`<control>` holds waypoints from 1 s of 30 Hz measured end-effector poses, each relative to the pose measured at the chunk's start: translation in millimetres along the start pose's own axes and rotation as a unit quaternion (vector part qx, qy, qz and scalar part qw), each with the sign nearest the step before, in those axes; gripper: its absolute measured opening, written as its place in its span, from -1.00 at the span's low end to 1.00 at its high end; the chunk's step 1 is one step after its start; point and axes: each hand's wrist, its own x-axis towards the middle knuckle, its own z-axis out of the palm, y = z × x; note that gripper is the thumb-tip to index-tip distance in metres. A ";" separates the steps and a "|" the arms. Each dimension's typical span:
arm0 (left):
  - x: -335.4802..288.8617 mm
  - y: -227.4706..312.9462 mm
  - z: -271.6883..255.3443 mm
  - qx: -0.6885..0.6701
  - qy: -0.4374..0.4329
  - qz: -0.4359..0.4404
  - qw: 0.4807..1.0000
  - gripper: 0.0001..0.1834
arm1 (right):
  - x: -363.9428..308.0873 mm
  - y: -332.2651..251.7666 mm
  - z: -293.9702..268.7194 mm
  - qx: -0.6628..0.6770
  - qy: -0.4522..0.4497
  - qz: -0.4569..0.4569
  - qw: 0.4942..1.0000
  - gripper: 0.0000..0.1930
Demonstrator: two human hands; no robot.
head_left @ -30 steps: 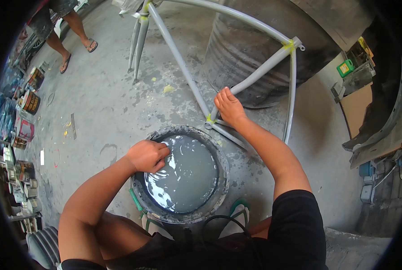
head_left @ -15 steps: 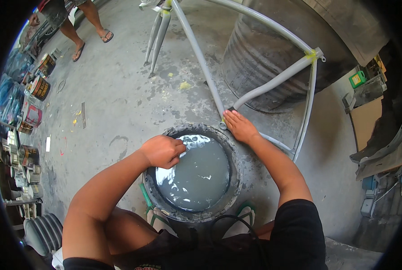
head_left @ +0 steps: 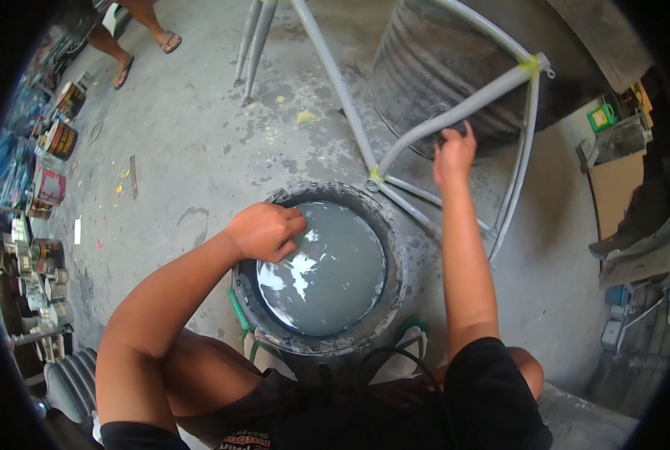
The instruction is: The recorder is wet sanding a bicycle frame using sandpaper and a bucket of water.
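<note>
A grey bicycle frame (head_left: 342, 94) with yellow-green patches at its joints stands beyond a round tub (head_left: 395, 285) of cloudy grey water (head_left: 335, 285). My right hand (head_left: 456, 159) is at the underside of the frame's curved tube, fingers bent and one fingertip raised. A small dark piece, perhaps sandpaper, shows at its fingers. My left hand (head_left: 264, 231) is closed in a fist over the tub's left side, above the water. Whatever it may hold is hidden by the fingers.
Behind the frame stands a large dark ribbed drum (head_left: 417, 75). Paint cans (head_left: 61, 140) line the left side. Another person's sandalled foot (head_left: 170, 42) is at the far left. Cardboard (head_left: 612, 191) and a green container (head_left: 600, 118) are at the right.
My right hand has moved from the frame's lower joint, up and right along the curved tube. My left hand stays closed over the tub. The whole view has shifted slightly.
</note>
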 end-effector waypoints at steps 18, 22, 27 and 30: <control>18.7 4.6 -0.5 -0.002 -0.011 0.004 1.000 -0.80 | 58.9 69.8 -43.9 -0.212 -0.271 0.085 0.935 -0.68; 5.7 9.3 -8.4 0.017 -0.010 -0.008 1.000 -0.80 | 26.3 -0.4 7.5 0.136 0.034 0.294 0.945 -0.76; 9.3 2.8 3.7 0.005 -0.022 0.007 1.000 -0.80 | -4.6 76.7 17.4 -0.029 0.078 0.304 0.949 -0.61; 1.8 3.0 2.4 0.007 -0.017 -0.003 1.000 -0.79 | -26.9 37.6 13.9 -0.211 -0.013 0.389 0.897 -0.58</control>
